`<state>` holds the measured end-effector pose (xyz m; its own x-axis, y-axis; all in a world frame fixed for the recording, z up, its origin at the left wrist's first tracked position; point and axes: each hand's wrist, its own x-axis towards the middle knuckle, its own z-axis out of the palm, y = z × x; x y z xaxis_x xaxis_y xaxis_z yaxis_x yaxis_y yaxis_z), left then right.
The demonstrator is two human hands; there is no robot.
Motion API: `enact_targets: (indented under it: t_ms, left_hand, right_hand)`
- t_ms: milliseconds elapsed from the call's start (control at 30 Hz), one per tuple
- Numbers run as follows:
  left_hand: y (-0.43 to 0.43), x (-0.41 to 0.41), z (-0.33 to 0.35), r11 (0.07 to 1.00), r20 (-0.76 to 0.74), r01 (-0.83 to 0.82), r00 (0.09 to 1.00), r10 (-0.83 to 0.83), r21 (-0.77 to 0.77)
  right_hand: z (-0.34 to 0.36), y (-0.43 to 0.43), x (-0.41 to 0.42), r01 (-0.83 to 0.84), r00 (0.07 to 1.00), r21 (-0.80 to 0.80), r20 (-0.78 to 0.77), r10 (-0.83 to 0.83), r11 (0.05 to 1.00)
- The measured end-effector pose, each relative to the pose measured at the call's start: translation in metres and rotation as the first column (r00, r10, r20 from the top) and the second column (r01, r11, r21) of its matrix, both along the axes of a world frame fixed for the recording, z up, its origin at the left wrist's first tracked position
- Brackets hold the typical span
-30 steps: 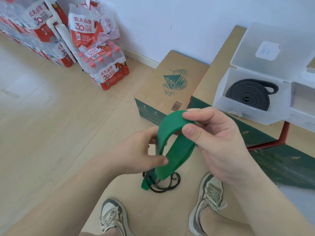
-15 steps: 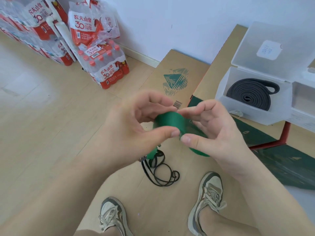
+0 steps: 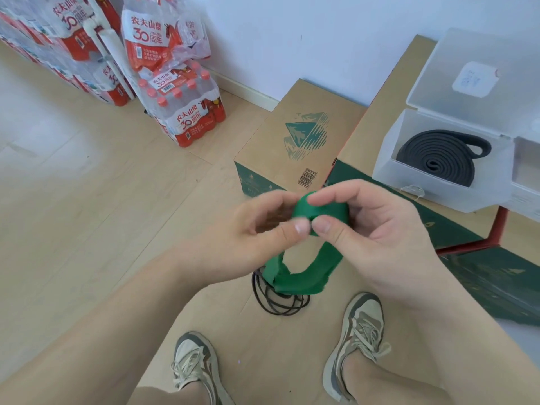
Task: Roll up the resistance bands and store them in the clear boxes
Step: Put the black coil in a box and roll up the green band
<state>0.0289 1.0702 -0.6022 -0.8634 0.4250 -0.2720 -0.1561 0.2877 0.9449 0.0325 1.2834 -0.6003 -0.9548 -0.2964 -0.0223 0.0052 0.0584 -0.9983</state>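
Green rubber, the resistance band (image 3: 321,213) is held in the air between both hands. The left hand (image 3: 257,229) pinches the start of the roll with thumb and curled fingers, the right hand (image 3: 371,229) pinches it from the other side, thumb below and forefinger on top, and the unrolled rest hangs in a loop toward the floor; whether it touches I cannot tell. I judge the roll to be only a few turns in, which is where it may fail. The rubber looks springy, so if either pinch loosens while fingers change hold, the small core could spring open. The hanging loop sits just over a thin dark cord (image 3: 277,302) and could catch it when drawn up, and a crooked roll may fit its box badly. Around this, pale wood-look flooring (image 3: 87,200) meets a white wall (image 3: 321,33); brown cartons (image 3: 295,135) stand against it, with shrink-wrapped packs of bottled water (image 3: 187,112) to the left. On the higher carton (image 3: 388,103) an open clear box (image 3: 432,188) holds a rolled black band (image 3: 441,156), with a second clear box (image 3: 526,168) beside it, cut off by the frame edge.
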Motion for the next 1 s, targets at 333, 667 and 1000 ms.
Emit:
enact_targets:
  t_ms: [333,667,1000]
  left_hand:
    - [0.004,-0.001,-0.009,0.968,-0.291,-0.078,0.957,0.006,-0.237]
    - [0.015,0.011,0.027,0.977,-0.41,-0.204,0.898,0.16,-0.066]
    - [0.007,0.005,-0.01,0.929,0.004,0.111,0.993,-0.117,-0.352]
  right_hand:
    - [0.001,0.018,-0.008,0.075,0.99,-0.098,0.128,-0.062,0.992]
    - [-0.003,0.015,-0.004,-0.004,0.994,0.124,-0.103,0.017,0.992]
    - [-0.002,0.002,-0.004,0.126,0.986,-0.134,-0.096,-0.139,0.983]
